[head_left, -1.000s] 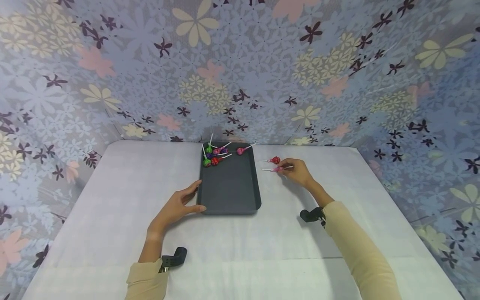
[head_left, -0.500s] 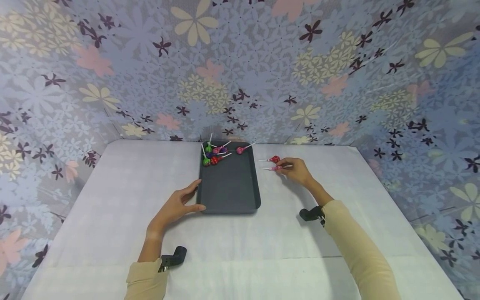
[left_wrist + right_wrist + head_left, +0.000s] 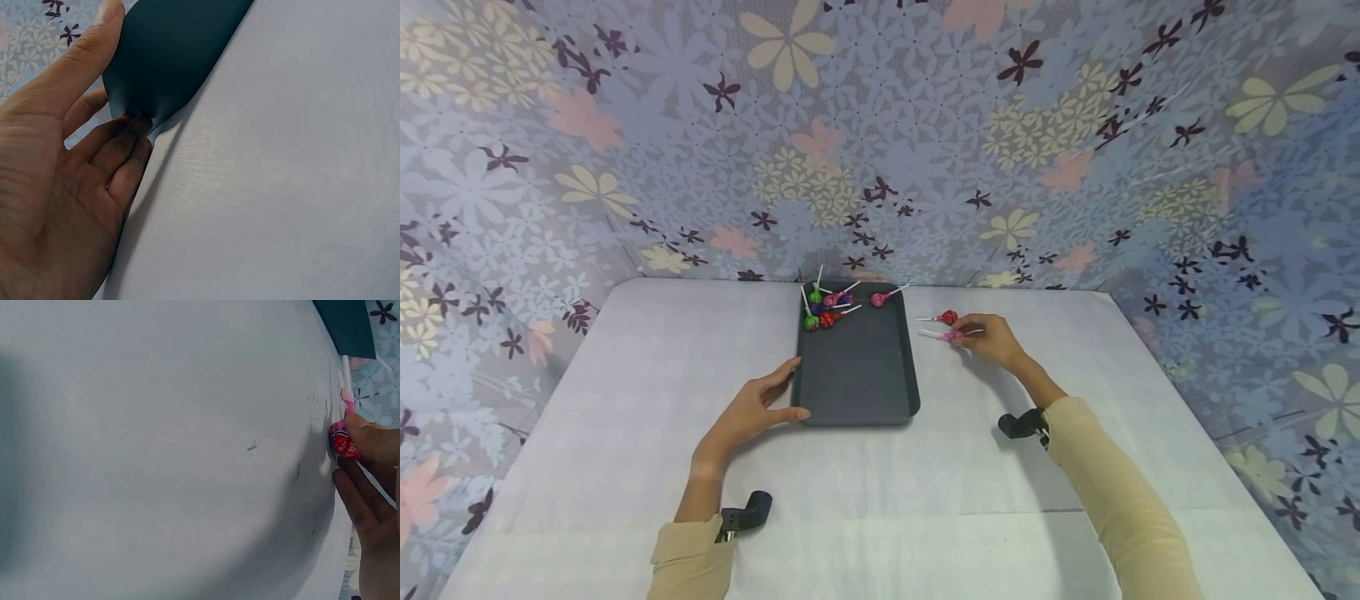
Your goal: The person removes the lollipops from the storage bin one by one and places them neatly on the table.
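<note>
A dark grey tray lies on the white cloth in the head view. My left hand grips its near left corner, with the thumb at the near edge and the fingers along the left side. To the right of the tray, my right hand pinches a pink-wrapped lollipop by its head, the stick pointing towards the tray. Another short white stick shows beside these fingers; its other end is hidden. Just beyond lies a red lollipop. Several lollipops cluster in the tray's far left corner.
One more pink lollipop sits at the tray's far right corner, its stick over the rim. A flower-patterned curtain rises behind the table and at both sides. White cloth covers the table.
Both hands keep nearly the same places. The pink lollipop's stick has tilted slightly in my right fingers and looks blurred now. The whole head view has shifted a little.
</note>
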The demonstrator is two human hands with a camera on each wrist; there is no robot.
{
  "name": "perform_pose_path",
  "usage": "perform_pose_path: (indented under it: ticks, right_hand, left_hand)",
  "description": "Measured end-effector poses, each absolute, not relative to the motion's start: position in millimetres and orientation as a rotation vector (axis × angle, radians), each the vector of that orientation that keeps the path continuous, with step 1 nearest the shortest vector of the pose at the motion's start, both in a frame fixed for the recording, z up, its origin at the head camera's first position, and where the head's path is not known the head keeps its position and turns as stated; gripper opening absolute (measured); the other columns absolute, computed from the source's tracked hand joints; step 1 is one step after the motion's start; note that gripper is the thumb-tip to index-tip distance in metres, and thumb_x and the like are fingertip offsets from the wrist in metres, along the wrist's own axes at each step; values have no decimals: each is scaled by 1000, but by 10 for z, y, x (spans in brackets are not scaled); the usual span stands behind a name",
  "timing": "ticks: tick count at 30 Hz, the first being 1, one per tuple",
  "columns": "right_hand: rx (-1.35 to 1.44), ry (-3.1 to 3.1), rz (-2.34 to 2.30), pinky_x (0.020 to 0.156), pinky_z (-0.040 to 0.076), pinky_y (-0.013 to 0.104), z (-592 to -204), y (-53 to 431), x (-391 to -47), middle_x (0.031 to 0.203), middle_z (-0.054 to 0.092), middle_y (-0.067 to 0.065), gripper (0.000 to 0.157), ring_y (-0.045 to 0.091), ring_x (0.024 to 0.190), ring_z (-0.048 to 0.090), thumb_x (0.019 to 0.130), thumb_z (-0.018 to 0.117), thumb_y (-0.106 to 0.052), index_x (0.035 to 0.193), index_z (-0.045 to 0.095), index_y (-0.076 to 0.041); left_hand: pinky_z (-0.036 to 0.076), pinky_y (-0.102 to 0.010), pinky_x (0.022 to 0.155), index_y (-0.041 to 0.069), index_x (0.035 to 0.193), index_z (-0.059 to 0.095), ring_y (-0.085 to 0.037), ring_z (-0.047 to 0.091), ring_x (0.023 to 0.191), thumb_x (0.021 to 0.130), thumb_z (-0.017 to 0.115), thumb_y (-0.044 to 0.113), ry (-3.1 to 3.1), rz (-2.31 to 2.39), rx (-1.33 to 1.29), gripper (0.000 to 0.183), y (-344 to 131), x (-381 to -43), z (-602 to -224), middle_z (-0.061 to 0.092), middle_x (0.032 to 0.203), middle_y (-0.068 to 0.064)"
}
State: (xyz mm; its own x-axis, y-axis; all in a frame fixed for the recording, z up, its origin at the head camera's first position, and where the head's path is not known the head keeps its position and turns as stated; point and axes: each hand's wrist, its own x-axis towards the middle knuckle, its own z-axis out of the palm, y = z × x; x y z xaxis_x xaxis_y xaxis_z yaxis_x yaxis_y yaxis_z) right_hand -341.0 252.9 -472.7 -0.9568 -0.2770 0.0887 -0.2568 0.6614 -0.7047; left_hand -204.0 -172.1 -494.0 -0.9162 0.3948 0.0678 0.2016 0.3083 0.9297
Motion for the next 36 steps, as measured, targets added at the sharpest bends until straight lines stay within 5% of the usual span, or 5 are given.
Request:
perform_pose_path:
  ticks: [36]
  right_hand:
    - [-491, 2887, -1107, 94, 55, 47, -4675, 2486, -3406, 111, 69, 21, 26, 33, 104, 64, 94, 66, -14, 114, 68, 3]
  left_hand:
    - [31, -42, 117, 10, 155, 29, -34, 28, 146, 83, 79, 24, 2377, 1675, 565, 88, -1720, -2024, -4911, 22, 161, -13]
